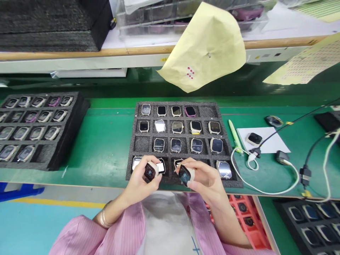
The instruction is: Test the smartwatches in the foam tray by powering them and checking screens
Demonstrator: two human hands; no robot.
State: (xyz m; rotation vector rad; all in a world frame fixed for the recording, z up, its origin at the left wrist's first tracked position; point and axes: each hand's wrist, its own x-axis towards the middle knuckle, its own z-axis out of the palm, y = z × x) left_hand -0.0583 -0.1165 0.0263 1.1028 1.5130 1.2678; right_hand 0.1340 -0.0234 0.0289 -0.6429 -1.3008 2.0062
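Note:
My left hand (pixel 145 177) is closed around a smartwatch case (pixel 151 171) with a lit dark screen and a pale frame. In my right hand (pixel 204 177) is a similar smartwatch (pixel 185 175), gripped between thumb and fingers, its screen also lit. Both are held above the front row of a black foam tray (pixel 183 154). Pale-framed watch cases without straps, such as this watch (pixel 196 145), sit in most of its pockets. One purple-framed watch (pixel 190 111) lies in the back row. My hands partly hide the front row.
A second foam tray (pixel 39 150) of watches stands at left. At right are a green pen (pixel 234 136), a watch (pixel 254 138) on white paper (pixel 276 141), and cables (pixel 268 191). Yellow paper (pixel 207 49) hangs from the shelf edge. A red tray (pixel 249 212) sits below the bench edge.

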